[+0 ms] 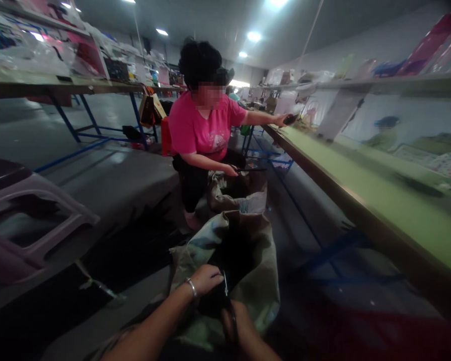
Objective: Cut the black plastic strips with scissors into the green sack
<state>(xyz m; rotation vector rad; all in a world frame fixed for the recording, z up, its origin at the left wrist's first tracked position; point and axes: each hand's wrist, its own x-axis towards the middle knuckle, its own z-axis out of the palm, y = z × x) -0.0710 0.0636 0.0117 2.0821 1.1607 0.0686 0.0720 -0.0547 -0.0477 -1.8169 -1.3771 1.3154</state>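
My right hand is closed on a pair of scissors with dark handles and shiny metal blades that point away from me. Just left of the blades, my left hand, with a silver bracelet at the wrist, has its fingers closed. What they pinch is lost against dark material. Both hands are over the near side of a large open woven sack. That black material fills the inside of the sack, and its shape is too dark to make out.
Across from me a person in a pink shirt sits behind a second sack, one arm over the long workbench on the right. Long black bundles lie on the floor at left, near a plastic stool.
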